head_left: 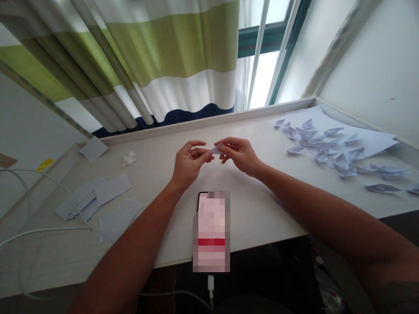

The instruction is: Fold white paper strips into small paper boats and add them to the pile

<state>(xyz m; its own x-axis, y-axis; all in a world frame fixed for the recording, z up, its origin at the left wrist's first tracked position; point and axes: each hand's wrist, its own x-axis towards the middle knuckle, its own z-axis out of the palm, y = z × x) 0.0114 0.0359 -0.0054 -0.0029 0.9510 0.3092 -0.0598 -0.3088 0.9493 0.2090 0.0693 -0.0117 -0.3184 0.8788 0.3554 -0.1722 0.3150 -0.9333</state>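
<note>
A small folded piece of white paper [216,150] is held above the middle of the desk. My left hand [191,162] pinches its left end between thumb and fingers, with the index finger raised a little. On the other end, my right hand [240,153] grips it with thumb and index finger. Its exact folded shape is partly hidden by the fingers. To the right lie several small folded paper boats [324,150], some on large white sheets [366,135].
Loose paper pieces [114,189] and a crumpled scrap [129,159] lie on the left, near white cables [49,231]. A phone [212,218] with a plugged-in cable stands at the desk's front edge. Behind are a raised rim [209,124], curtains [173,48] and a window.
</note>
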